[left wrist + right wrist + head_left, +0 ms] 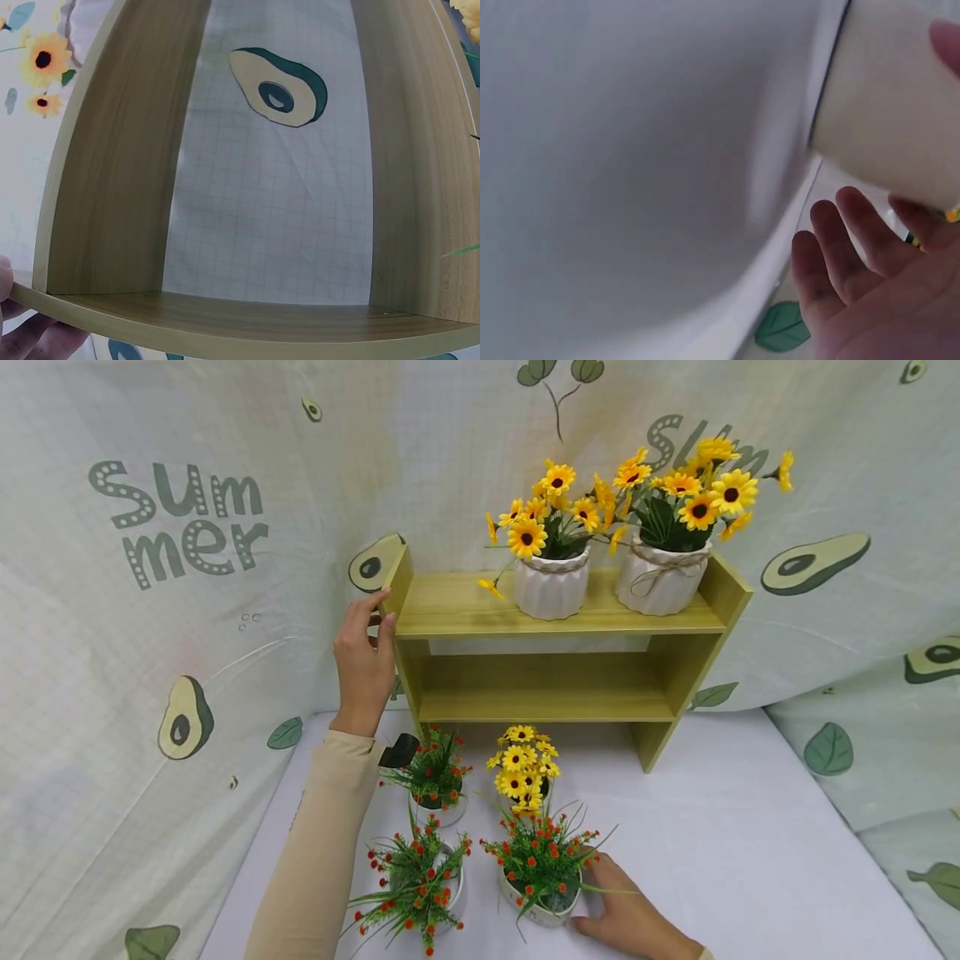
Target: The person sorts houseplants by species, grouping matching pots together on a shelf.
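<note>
l hand (365, 652) grips shelf (555, 610) end, steadying | r hand (628, 917) open, touching pot (542, 906) | pot prob light, ceramic, fragile, top-heavy w/ plant; grab round body

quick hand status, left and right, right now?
Left hand: grips the left end of the wooden shelf.
Right hand: fingers spread beside the white pot of red flowers; whether it touches cannot be told.
</note>
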Action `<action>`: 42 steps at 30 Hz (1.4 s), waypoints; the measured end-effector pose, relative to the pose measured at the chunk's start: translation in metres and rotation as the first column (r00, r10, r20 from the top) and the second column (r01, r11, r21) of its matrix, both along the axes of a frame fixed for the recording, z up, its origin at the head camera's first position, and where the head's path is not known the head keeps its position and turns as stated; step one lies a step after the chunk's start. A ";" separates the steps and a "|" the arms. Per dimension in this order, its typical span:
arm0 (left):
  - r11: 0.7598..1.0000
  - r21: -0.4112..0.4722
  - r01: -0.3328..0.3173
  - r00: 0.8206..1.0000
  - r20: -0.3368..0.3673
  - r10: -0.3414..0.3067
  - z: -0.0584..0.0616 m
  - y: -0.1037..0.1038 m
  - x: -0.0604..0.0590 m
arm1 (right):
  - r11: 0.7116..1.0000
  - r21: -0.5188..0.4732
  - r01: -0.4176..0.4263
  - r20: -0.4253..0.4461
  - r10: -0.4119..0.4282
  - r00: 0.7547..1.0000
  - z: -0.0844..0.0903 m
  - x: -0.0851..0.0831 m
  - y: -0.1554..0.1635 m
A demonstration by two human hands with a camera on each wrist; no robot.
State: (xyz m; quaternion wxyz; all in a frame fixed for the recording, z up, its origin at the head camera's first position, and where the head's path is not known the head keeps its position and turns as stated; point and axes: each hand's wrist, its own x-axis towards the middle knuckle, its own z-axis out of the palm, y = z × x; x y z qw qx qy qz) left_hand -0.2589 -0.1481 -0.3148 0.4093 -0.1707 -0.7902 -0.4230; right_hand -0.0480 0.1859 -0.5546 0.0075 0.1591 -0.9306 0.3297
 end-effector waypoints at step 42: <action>1.000 0.011 -0.002 1.000 -0.022 0.002 0.000 0.000 -0.001 | 0.867 -0.138 0.479 0.260 -0.435 0.862 0.095 0.014 0.030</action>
